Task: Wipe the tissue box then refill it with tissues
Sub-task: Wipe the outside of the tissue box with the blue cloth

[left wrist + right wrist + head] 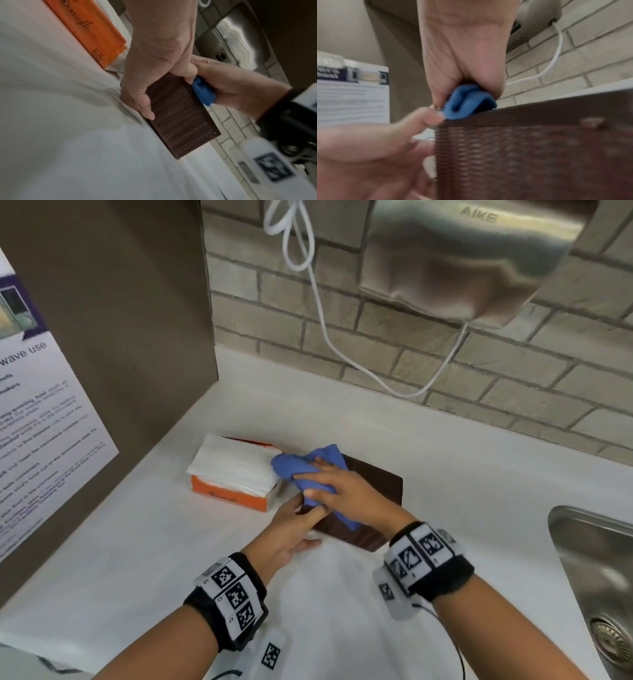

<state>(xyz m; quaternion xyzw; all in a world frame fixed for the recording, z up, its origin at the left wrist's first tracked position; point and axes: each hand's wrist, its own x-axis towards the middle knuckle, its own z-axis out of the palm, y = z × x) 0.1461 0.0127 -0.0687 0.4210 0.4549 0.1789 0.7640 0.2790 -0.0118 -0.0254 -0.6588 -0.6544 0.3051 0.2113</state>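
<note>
A dark brown woven tissue box [376,484] lies on the white counter [462,474]. My right hand [318,477] grips a bunched blue cloth [305,467] and presses it on the box's top near its left end. My left hand [308,518] holds the box's near left corner, thumb on the side wall. In the left wrist view the left hand [154,94] clasps the ribbed box [180,128] beside the cloth [204,92]. The right wrist view shows the cloth [467,102] squeezed under my palm on the box's edge [530,148]. An orange pack of white tissues [233,470] sits just left of the box.
A steel sink [596,570] is set into the counter at the right. A metal hand dryer [472,258] hangs on the brick wall, its white cable [342,350] looping down. A brown panel with a printed notice [44,412] bounds the left side.
</note>
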